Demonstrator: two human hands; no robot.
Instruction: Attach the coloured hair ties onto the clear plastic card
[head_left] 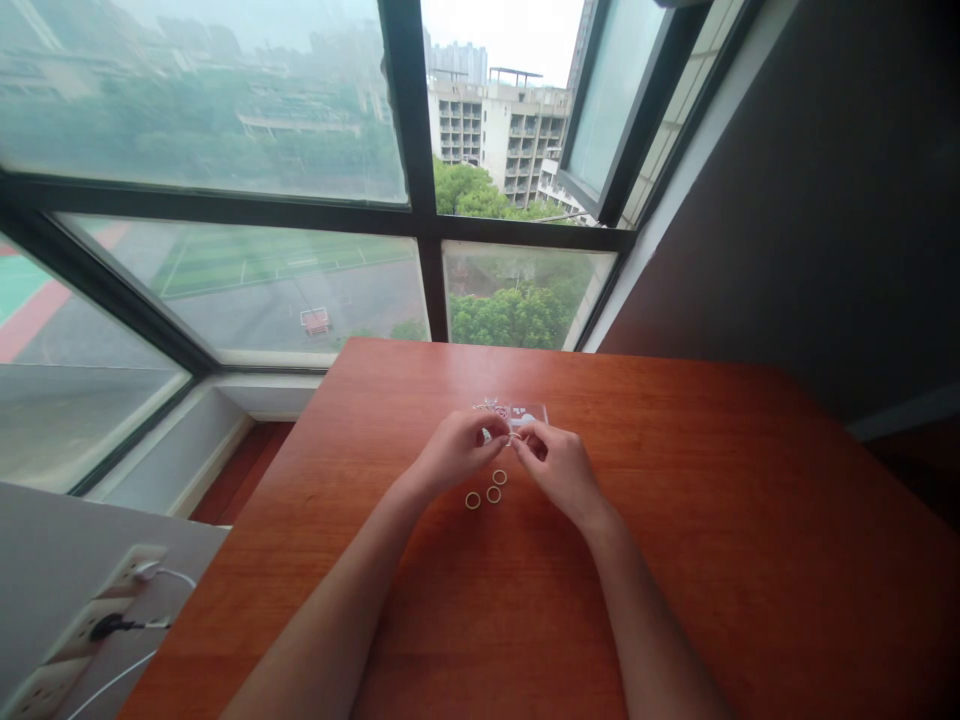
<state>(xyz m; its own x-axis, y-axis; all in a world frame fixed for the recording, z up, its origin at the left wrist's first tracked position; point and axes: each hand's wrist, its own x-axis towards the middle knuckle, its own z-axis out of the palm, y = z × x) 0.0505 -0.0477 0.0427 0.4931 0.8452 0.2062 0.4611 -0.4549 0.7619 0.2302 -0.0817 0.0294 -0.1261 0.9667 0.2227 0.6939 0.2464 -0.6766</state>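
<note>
The left hand [457, 450] and the right hand [559, 462] met fingertip to fingertip over the middle of the wooden table [712, 520], pinching between them a small ring [512, 438], too small to show clearly. It looked light, stiff and slippery, probably best gripped by its rim with thumb and forefinger. Being round, it had no long axis; which way its opening faced could not be told. Just nearer the person, three similar rings [487, 492] lay flat on the wood, openings up. Beyond the fingers lay a clear plastic packet [529, 412] with more small pieces.
</note>
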